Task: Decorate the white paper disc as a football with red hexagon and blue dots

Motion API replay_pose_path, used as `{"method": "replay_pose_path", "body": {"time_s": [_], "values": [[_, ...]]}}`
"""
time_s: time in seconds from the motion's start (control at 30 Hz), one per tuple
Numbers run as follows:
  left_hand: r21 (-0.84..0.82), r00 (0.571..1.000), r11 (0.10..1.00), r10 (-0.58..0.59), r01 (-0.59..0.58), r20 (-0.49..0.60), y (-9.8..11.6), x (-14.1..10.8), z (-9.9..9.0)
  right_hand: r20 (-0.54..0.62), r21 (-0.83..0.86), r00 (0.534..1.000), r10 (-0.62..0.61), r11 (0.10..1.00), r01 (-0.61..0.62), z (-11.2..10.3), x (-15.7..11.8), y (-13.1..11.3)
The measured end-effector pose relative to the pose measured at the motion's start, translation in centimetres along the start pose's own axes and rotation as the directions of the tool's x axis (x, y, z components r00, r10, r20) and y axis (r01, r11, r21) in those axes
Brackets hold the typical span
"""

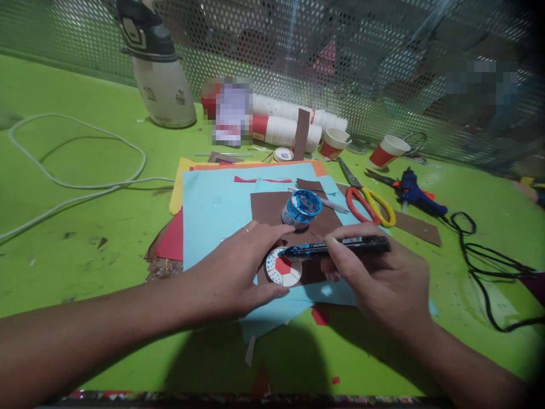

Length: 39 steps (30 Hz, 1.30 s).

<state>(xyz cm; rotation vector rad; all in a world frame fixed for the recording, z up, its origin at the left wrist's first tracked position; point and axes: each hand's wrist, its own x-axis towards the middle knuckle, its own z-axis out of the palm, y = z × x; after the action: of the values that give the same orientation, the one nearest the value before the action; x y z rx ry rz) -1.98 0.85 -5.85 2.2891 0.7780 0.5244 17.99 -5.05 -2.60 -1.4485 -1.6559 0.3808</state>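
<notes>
A small white paper disc (292,277) with a red hexagon in its middle and blue dots on its left side lies on brown paper. My left hand (242,267) curves around the disc's left edge, thumb below and fingers above, holding it in place. In my right hand (374,272) is a black marker (315,247), gripped like a pen. Its blue-smeared tip meets the disc's upper part. Just behind my left fingers stands an uncovered jar of blue paint (301,209). Brown sheets (268,207) lie under the jar, on top of light blue paper (208,216).
Scissors (370,205) with red and yellow handles and a blue glue gun (415,193) lie to the right, with a black cord (477,278). Paper cups (388,152) and a kettle (164,85) stand near the perforated metal screen (255,45). A white cable (76,184) loops at left.
</notes>
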Motion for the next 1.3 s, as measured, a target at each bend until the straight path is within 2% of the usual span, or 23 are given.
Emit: {"method": "replay_pose_path", "body": {"time_s": [0.43, 0.63, 0.87, 1.3], "values": [[0.012, 1.000, 1.000, 0.026, -0.026, 0.005, -0.29, -0.02, 0.04, 0.036, -0.089, 0.998, -0.057, 0.994, 0.060, -0.12, 0.23, 0.24], [0.026, 1.000, 0.999, 0.024, -0.024, 0.002, -0.41, -0.10, 0.09, 0.088, -0.062, 0.992, -0.089, 0.994, 0.095, -0.29, 0.10, 0.17], [0.022, 1.000, 1.000, 0.017, -0.017, 0.013, -0.30, 0.03, 0.17, -0.021, -0.073, 0.998, -0.053, 0.996, 0.051, -0.38, 0.01, 0.06], [0.007, 1.000, 1.000, 0.011, -0.011, 0.004, -0.28, -0.11, 0.12, 0.007, -0.089, 0.998, -0.059, 0.994, 0.060, -0.35, 0.05, 0.45]]}}
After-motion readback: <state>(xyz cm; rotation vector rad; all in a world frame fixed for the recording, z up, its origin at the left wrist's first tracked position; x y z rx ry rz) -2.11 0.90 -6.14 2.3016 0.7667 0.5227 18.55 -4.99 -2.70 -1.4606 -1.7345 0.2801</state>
